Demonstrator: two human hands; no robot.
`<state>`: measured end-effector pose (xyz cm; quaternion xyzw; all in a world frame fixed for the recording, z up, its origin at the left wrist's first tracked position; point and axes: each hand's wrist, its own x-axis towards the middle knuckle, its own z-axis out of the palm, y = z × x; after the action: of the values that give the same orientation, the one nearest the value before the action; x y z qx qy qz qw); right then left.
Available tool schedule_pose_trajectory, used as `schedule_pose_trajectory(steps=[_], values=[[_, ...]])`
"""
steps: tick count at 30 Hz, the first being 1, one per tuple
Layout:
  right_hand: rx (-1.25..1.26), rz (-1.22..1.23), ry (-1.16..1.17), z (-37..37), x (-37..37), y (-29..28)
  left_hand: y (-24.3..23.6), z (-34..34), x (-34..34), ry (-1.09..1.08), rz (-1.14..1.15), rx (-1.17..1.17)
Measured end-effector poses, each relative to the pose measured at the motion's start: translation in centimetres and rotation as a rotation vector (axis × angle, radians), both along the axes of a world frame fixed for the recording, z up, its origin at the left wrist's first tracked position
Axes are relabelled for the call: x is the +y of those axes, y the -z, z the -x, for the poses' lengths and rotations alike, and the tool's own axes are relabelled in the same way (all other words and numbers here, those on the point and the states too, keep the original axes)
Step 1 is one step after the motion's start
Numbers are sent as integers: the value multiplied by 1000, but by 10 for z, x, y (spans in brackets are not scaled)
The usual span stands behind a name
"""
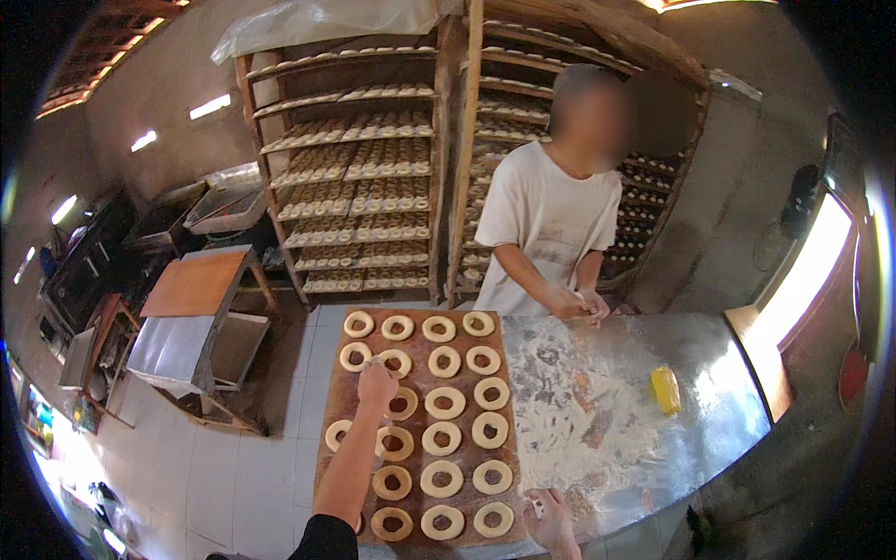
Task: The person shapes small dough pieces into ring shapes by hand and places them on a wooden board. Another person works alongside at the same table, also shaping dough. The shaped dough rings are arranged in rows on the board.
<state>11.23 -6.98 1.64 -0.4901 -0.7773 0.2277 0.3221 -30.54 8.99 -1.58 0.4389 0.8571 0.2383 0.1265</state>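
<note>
My left hand [377, 385] reaches over a brown board [418, 373] with its fingers bent together at the edge of a pale dough ring [399, 371]. Its fingertips overlap the ring's left side. Rows of similar raw dough rings [444, 401] lie flat on the board, and my forearm hides part of the left column. Beside the board's near right corner, my right hand [551, 523] is low over the table, its fingers loosely curled and apart. I make out nothing held in it.
The metal table [616, 448] is dusted with flour and bears a yellow block-shaped packet [665, 390]. Across it stands a co-worker [546, 224] with both hands together over the tabletop. Behind, wooden racks [355, 168] hold trays of rings. A small workbench [191, 299] stands left.
</note>
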Motion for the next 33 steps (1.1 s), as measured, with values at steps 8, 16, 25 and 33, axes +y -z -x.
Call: schedule_pose_trajectory(steps=[8,16,25,33], values=[[-168,67,155,-42,-42,9,13,11,15,-23,-17,91],[-223,139,152,-49,-37,1,17,23,32,-27,109,121],[-234,214,117,-53,-45,24,5,3,18,-86,-75,72],[-318,240,20,-56,-37,11,-30,-2,-20,-103,-207,36]])
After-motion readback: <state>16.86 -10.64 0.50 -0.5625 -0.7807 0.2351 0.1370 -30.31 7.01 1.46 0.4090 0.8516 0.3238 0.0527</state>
